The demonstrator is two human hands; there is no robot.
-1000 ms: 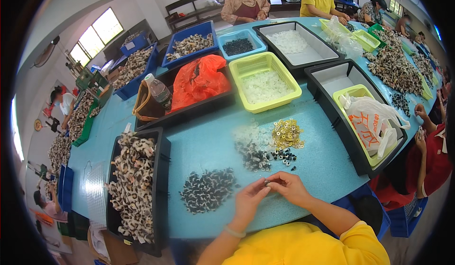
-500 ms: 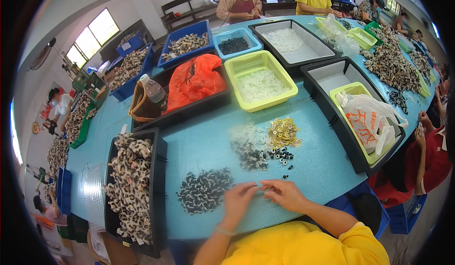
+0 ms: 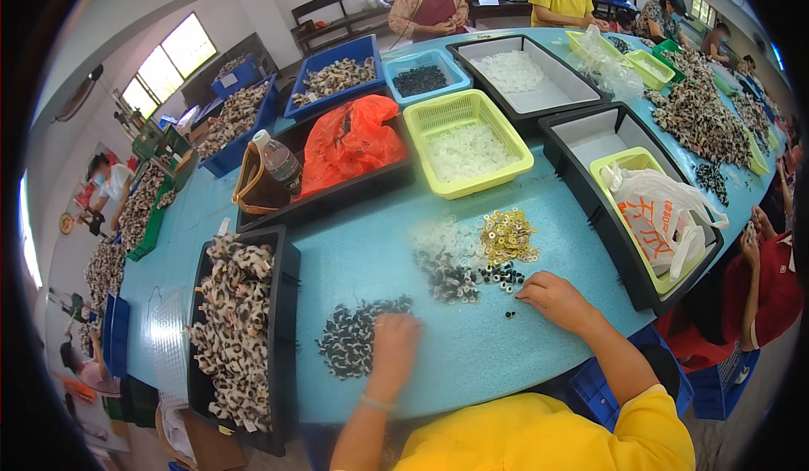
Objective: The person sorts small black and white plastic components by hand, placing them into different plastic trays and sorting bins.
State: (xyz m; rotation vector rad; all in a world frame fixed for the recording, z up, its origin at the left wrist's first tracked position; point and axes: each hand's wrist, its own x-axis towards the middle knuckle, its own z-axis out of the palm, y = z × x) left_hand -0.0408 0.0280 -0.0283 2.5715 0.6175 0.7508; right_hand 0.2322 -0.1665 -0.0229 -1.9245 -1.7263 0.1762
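My left hand, a little blurred, reaches onto the right side of a pile of small black-and-white parts; its fingers are mostly hidden. Farther right, my right hand has its fingertips pinched together beside small black rings; whatever is between them is too small to make out. A lone black piece lies just below those fingertips. Yellow washers are heaped behind the black rings. Grey-and-dark rings and clear pieces spread to their left.
A black crate of fuzzy black-and-beige parts stands at left. Behind are a black tray with a red bag and bottle, and a yellow basket of clear pieces. Another black tray sits at right, near a co-worker's red sleeve.
My hands were together in front of me and have parted. The left has gone to the black-and-white pile, the right outward and up to the black rings.
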